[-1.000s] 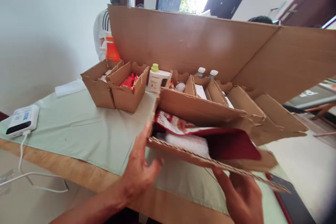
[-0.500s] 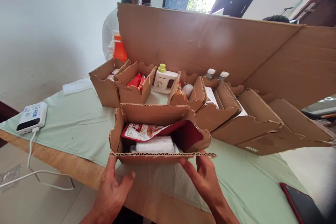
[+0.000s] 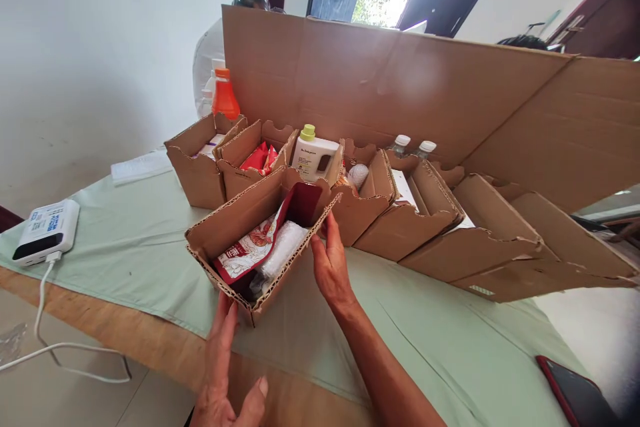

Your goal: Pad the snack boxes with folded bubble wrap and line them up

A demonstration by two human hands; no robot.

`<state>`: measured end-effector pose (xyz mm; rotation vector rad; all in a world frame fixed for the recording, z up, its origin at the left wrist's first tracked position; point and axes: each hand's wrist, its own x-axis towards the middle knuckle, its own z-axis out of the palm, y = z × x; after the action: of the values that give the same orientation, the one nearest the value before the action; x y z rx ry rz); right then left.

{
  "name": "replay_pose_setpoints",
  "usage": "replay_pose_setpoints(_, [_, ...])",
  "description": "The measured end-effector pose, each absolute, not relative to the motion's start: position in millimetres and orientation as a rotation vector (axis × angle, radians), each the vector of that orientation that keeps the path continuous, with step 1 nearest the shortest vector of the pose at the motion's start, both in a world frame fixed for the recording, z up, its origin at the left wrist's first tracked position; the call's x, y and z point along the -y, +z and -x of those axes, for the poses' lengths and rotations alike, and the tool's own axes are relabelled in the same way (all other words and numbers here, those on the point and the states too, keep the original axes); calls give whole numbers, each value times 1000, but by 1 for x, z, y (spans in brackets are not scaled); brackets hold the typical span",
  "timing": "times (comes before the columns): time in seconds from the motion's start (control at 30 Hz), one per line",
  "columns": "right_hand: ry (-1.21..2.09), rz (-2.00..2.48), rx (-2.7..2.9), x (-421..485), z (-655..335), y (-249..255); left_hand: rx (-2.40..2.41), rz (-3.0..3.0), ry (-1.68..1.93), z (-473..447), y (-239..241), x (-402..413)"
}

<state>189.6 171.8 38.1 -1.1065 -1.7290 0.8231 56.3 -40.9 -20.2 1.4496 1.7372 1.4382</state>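
An open-topped cardboard box (image 3: 245, 303) stands at an angle on the cloth in front of me. Inside it lie a red and white printed pouch (image 3: 250, 245) and a bubble-wrapped item (image 3: 285, 247). My left hand (image 3: 220, 353) touches the box's near end with stretched fingers, its thumb standing apart. At the right side wall, close to the far corner, my right hand (image 3: 333, 263) holds the box; some of its fingertips are hidden behind the cardboard edge.
Several cardboard bins (image 3: 370, 213) line the back, before a tall cardboard screen (image 3: 400, 80). A white jug (image 3: 315, 153) with a green cap stands among them. A white device with a cable (image 3: 47, 230) lies left, a phone (image 3: 580, 390) right. People are partly visible behind the screen.
The box has turned counterclockwise, its right end swinging away from me. My right hand has moved up and left along with it; my left hand stays at the near left end.
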Motion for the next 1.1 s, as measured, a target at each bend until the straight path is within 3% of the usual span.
replay_pose_setpoints(0.5, [646, 968, 1559, -192, -185, 1, -1527, -1441, 1453, -71, -10, 14])
replay_pose_setpoints(0.73, [723, 1164, 1449, -197, -198, -38, -1399, -1452, 1353, -78, -1, -69])
replay_pose_setpoints(0.93, [772, 1210, 1421, -203, -201, -41, -1357, -1446, 1314, -84, 0, -142])
replay_pose_setpoints(1.1, [782, 1191, 1443, -204, -201, -40, -1367, -1563, 1242, -78, -10, -157])
